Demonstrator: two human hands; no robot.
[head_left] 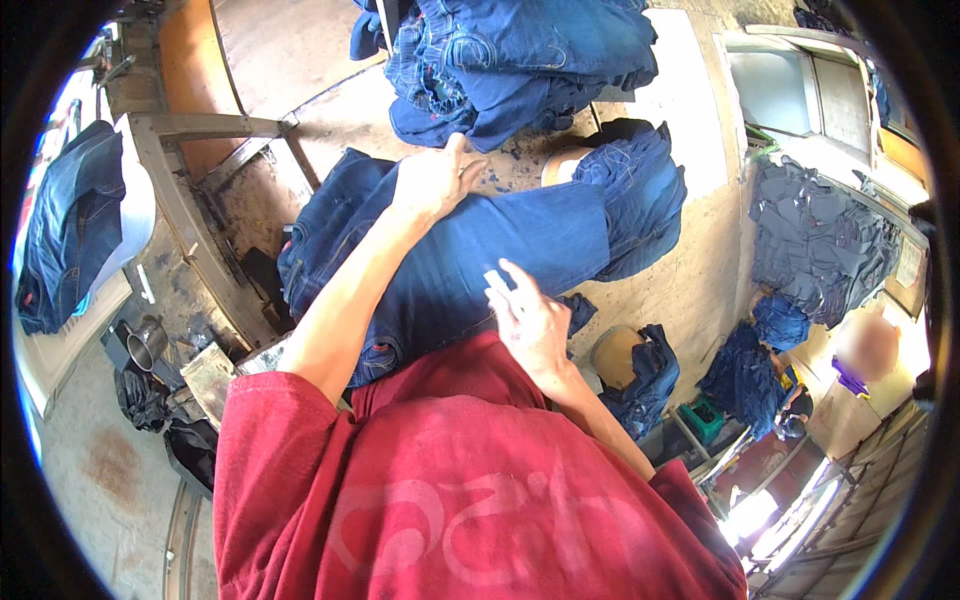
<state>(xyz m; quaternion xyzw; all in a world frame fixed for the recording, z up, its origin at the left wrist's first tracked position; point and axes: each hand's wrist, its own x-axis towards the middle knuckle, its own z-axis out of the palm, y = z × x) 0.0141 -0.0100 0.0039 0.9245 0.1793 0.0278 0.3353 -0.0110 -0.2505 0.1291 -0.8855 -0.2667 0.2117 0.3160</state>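
Observation:
A pair of dark blue jeans (520, 240) lies spread flat on a worn brown worktable (690, 270) in front of me. My left hand (435, 180) rests palm down on the upper part of the jeans, fingers together. My right hand (525, 318) hovers over the nearer part of the jeans and pinches a small white piece (497, 281), like chalk, between its fingertips. The far end of the jeans bunches up over a tan form (565, 165) on the table. My red shirt (450, 490) fills the lower part of the view.
A heap of blue jeans (520, 60) lies at the far side of the table. Another pair (70, 225) hangs at left beside a metal frame (190, 210). Grey-blue garments (810, 240) are piled at right, more jeans (745, 380) lie below, near a seated person (860, 350).

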